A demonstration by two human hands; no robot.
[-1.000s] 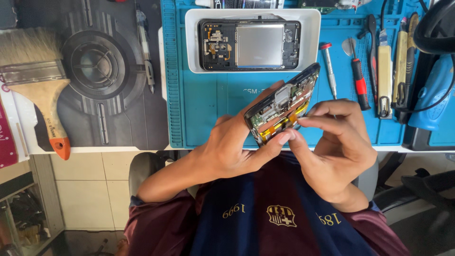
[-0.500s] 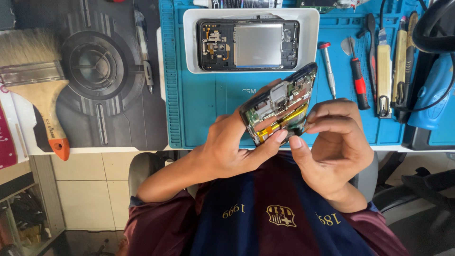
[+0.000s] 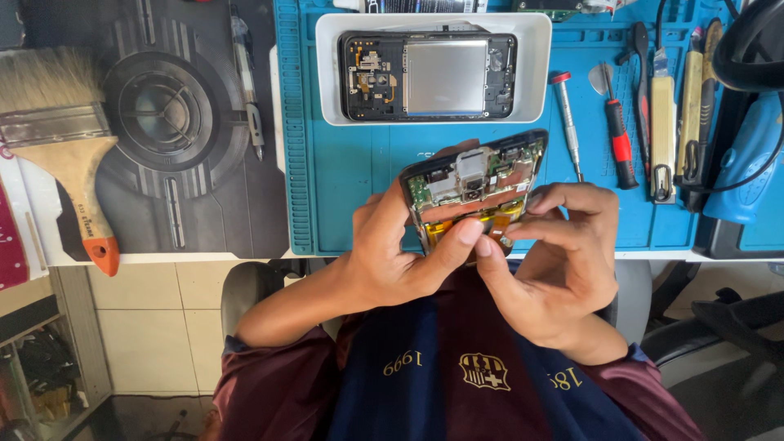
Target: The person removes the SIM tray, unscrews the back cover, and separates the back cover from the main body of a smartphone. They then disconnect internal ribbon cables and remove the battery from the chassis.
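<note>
The opened phone (image 3: pixel 478 184) hangs above the blue mat's (image 3: pixel 343 188) near edge — left hand (image 3: pixel 400 253) gripping its side, right hand (image 3: pixel 563 261) pinching its lower edge — before a white tray (image 3: pixel 327 73).

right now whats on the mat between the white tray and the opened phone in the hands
Nothing: in the head view only a bare strip of blue mat separates the white tray from the opened phone. Both hands, left and right, hold the phone.

We see the opened phone (image 3: pixel 474 184) near the tray (image 3: pixel 327 73), screwdrivers (image 3: pixel 616 139) right, paintbrush (image 3: pixel 61 155) far left.
</note>
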